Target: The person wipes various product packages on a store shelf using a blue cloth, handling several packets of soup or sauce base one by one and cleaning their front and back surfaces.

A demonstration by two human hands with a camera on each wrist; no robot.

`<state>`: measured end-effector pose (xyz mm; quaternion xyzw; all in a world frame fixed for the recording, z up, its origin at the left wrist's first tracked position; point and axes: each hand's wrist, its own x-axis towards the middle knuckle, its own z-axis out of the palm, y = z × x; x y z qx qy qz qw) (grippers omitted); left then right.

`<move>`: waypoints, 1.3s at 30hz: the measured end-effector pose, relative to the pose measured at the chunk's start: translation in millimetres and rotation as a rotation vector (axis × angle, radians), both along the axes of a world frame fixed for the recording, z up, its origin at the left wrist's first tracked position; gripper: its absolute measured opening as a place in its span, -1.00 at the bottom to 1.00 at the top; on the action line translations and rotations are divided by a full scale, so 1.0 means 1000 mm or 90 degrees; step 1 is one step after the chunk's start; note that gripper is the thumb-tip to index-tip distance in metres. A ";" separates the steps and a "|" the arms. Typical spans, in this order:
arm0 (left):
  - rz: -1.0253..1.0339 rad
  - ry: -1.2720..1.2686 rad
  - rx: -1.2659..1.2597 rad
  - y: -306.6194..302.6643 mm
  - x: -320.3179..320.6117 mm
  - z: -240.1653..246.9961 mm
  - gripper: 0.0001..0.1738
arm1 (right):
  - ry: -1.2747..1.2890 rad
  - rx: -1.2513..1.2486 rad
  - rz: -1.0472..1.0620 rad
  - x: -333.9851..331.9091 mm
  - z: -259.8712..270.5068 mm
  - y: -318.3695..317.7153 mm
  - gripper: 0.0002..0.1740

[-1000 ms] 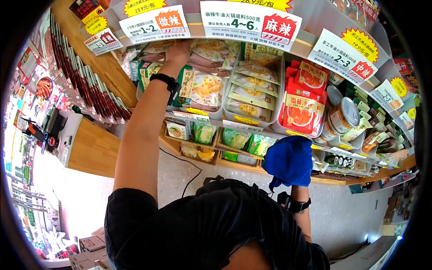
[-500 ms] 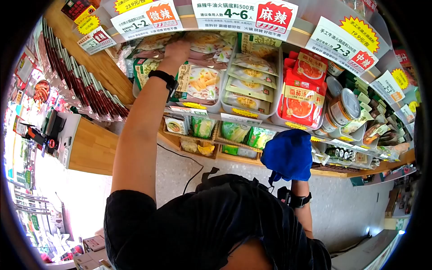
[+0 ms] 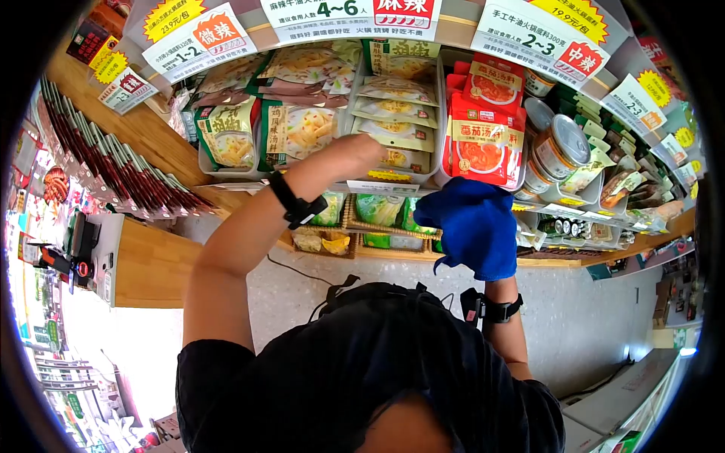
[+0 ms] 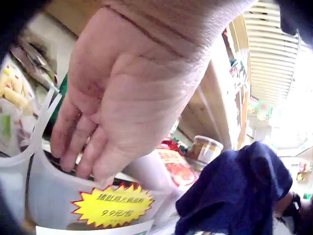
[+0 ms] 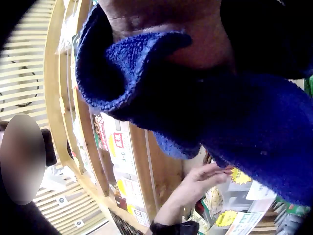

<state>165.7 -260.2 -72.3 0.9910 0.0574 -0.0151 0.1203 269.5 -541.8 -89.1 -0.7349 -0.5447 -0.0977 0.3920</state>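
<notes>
My left hand point(image 3: 351, 160) is over the front of a clear bin point(image 3: 440, 113) of pale green soup packets point(image 3: 396, 134). In the left wrist view its bent, relaxed fingers reach down behind the bin's front wall, by a yellow price tag point(image 4: 113, 205); no packet shows in its grasp, though the fingertips are partly hidden. A blue cloth point(image 3: 476, 226) covers my right hand, whose heel point(image 5: 183, 29) shows in the right wrist view; the fingers are hidden beneath the cloth. The cloth is in front of the bin of red tomato packets point(image 3: 483, 147).
Bins with chicken soup packets point(image 3: 226, 140) are on the left, lidded tubs point(image 3: 568, 143) on the right. Large price cards point(image 3: 347, 19) line the shelf above. Baskets point(image 3: 323, 245) stand below. Dark red packets point(image 3: 124, 147) line the left side, beside a wooden counter point(image 3: 155, 264).
My left hand has come out from the back of the chicken packet bins and moved right and toward me, to the pale green packets. The cloth has shifted slightly left and up, now spread wider.
</notes>
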 end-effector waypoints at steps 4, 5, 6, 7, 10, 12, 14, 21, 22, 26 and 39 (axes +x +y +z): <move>0.025 0.088 0.051 0.010 0.013 0.000 -0.76 | -0.227 -0.195 0.058 -0.012 0.040 0.015 -0.73; 0.024 0.078 0.057 0.016 0.019 -0.003 -0.77 | -0.201 -0.191 0.076 -0.012 0.038 0.013 -0.73; 0.023 0.066 0.064 0.021 0.024 -0.004 -0.78 | -0.177 -0.185 0.094 -0.011 0.036 0.011 -0.73; -0.029 0.048 0.077 0.025 0.025 -0.007 -0.78 | -0.153 -0.177 0.112 -0.008 0.032 0.009 -0.73; 0.000 0.228 0.171 0.017 0.036 -0.009 -0.81 | -0.099 -0.145 0.144 0.001 0.019 0.001 -0.74; -0.027 0.197 0.171 0.020 0.037 -0.013 -0.83 | -0.100 -0.099 0.123 0.009 0.007 -0.004 -0.75; -0.047 0.190 0.170 0.024 0.039 -0.017 -0.84 | -0.112 -0.042 0.081 0.015 -0.011 -0.010 -0.77; -0.059 0.180 0.177 0.039 0.042 -0.039 -0.86 | -0.110 -0.090 0.079 -0.007 0.036 -0.011 -0.82; -0.057 0.132 0.170 0.042 0.040 -0.041 -0.86 | -0.103 -0.063 0.084 -0.007 0.037 -0.012 -0.82; 0.011 0.006 0.096 0.031 0.024 -0.017 -0.83 | -0.054 -0.061 0.059 -0.003 0.027 -0.012 -0.80; -0.039 -0.447 0.044 -0.041 -0.041 0.121 -0.87 | -0.163 -0.007 0.045 0.008 0.025 0.006 -0.69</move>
